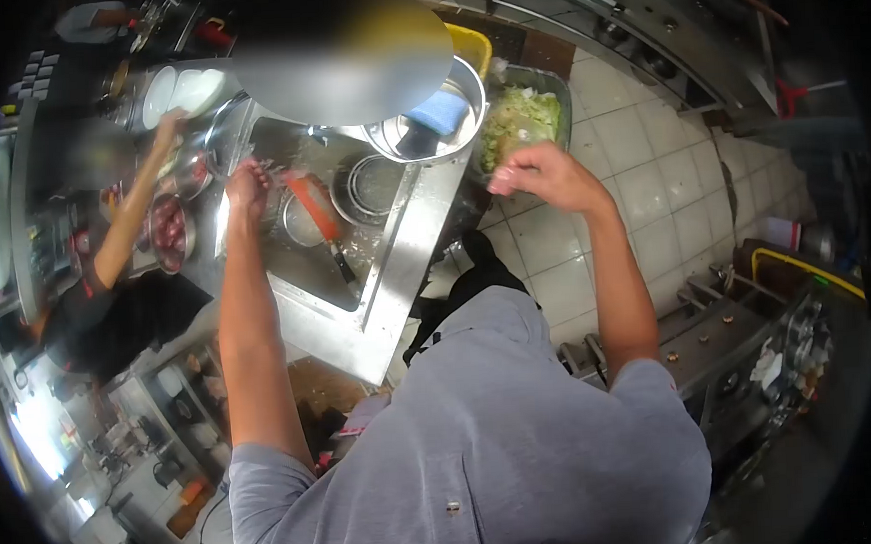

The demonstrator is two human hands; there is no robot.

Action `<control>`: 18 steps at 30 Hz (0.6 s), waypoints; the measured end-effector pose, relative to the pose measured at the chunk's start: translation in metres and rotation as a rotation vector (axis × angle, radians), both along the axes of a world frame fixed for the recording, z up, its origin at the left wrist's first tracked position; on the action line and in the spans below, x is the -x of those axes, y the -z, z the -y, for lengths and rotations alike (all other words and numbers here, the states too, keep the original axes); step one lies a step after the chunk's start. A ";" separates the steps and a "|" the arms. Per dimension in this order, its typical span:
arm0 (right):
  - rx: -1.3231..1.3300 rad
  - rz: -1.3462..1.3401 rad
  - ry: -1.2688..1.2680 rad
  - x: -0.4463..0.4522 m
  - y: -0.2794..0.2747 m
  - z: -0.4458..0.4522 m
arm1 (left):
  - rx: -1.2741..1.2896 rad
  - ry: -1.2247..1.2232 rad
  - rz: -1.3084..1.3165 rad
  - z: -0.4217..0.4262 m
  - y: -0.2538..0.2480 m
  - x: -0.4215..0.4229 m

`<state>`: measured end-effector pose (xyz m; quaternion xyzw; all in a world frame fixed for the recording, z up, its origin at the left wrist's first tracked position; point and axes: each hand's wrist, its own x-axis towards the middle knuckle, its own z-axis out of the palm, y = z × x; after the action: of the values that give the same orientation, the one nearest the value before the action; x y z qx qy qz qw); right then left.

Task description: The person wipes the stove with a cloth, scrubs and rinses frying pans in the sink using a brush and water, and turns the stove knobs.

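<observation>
My left hand [247, 189] is closed at the left rim of a steel sink [390, 298]. Some blurred pale and pinkish bits show by its fingertips, but I cannot make out what they are. Inside the sink lie a tool with a flat orange-red blade [314, 209] and black handle, and round metal bowls [364, 190]. My right hand [553, 176] is raised over the near edge of a tub of shredded green leaves [526, 117]. Its fingers are curled together, and anything between them is hidden.
A big steel pot [473, 124] with a blue cloth [438, 111] stands at the sink's far corner. On the left, another person's arm [132, 212] reaches to white plates [189, 91], past a bowl of reddish pieces [171, 235]. Tiled floor [635, 156] and steel equipment lie right.
</observation>
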<state>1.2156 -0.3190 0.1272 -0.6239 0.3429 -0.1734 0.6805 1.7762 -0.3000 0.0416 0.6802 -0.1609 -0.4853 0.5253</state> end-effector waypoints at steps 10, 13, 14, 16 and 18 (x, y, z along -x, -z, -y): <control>-0.859 -0.433 0.313 -0.075 0.425 -0.091 | 0.042 -0.140 -0.150 -0.021 0.021 0.041; -0.865 -0.495 0.402 -0.104 0.502 -0.132 | 0.023 -0.185 -0.103 -0.051 0.051 0.032; -0.904 -0.492 0.440 -0.112 0.519 -0.142 | -0.100 -0.226 -0.063 -0.056 0.046 0.042; -0.974 -0.460 0.510 -0.123 0.546 -0.158 | -0.322 -0.113 0.107 -0.084 0.059 0.049; -1.038 -0.419 0.570 -0.130 0.564 -0.170 | -0.595 0.290 0.422 -0.132 0.089 0.052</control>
<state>1.3455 -0.1485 -0.4369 -0.1169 0.6614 -0.0328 0.7401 1.7244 -0.1677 -0.0470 0.8578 -0.2120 -0.4294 0.1865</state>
